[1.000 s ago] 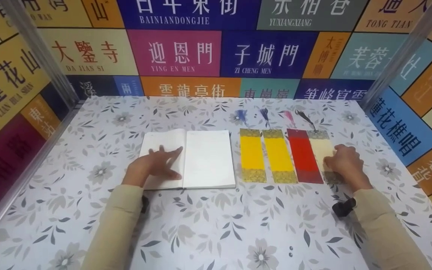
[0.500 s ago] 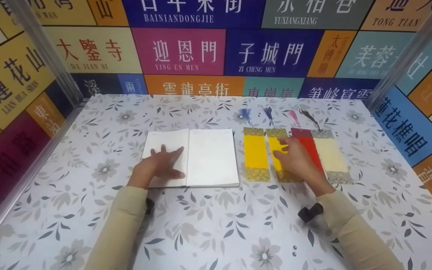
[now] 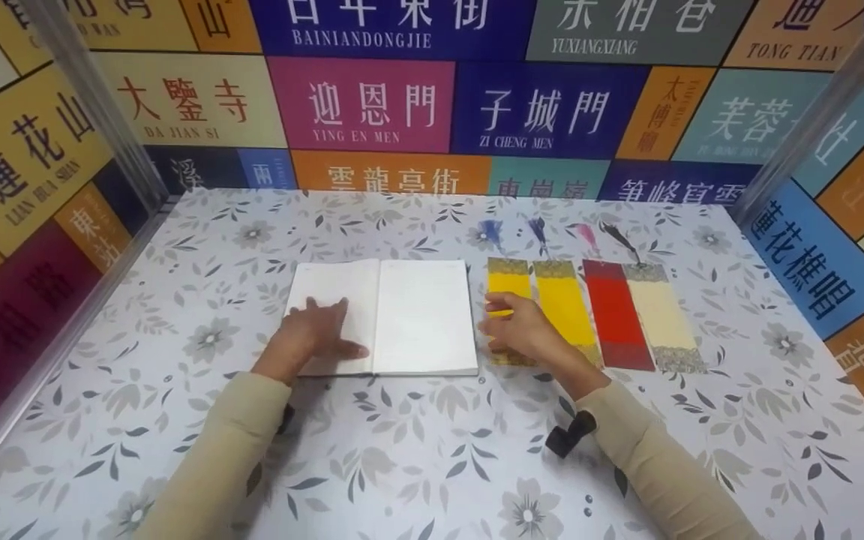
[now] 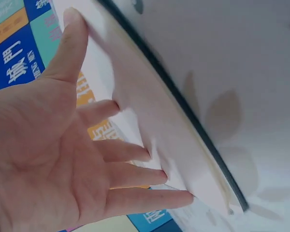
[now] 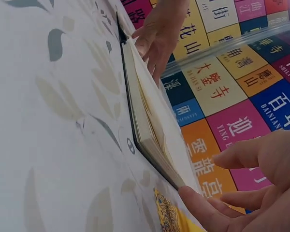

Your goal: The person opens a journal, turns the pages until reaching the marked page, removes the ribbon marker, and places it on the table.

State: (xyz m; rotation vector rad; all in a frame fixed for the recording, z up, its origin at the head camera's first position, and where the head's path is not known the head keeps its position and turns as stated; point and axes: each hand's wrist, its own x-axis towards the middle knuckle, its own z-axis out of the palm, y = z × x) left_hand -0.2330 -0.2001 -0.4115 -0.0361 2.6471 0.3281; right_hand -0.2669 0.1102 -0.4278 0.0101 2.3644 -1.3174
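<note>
An open notebook [image 3: 424, 315] with blank white pages lies on the table. My left hand [image 3: 304, 339] rests on its left page with the fingers spread; the left wrist view shows the fingertips touching the paper. To the right of the notebook several tasselled bookmarks lie in a row. My right hand [image 3: 523, 328] is over the leftmost yellow bookmark [image 3: 508, 280], hiding its middle. In the right wrist view its fingers are loosely bent and apart, with nothing between them, near the notebook's corner. Beyond it lie a second yellow bookmark [image 3: 565, 307], a red bookmark [image 3: 619, 315] and a cream bookmark [image 3: 661, 311].
Blue, dark and pink tassels, such as the pink tassel [image 3: 588, 238], extend behind the bookmarks. A floral cloth [image 3: 402, 457] covers the table. Colourful walls of lettered panels [image 3: 361, 105] enclose the back and sides, with clear posts [image 3: 113, 112] at the corners.
My right hand has swept left, from the cream bookmark across the row to the leftmost yellow one. My left hand stays on the left page, its index finger drawn in slightly.
</note>
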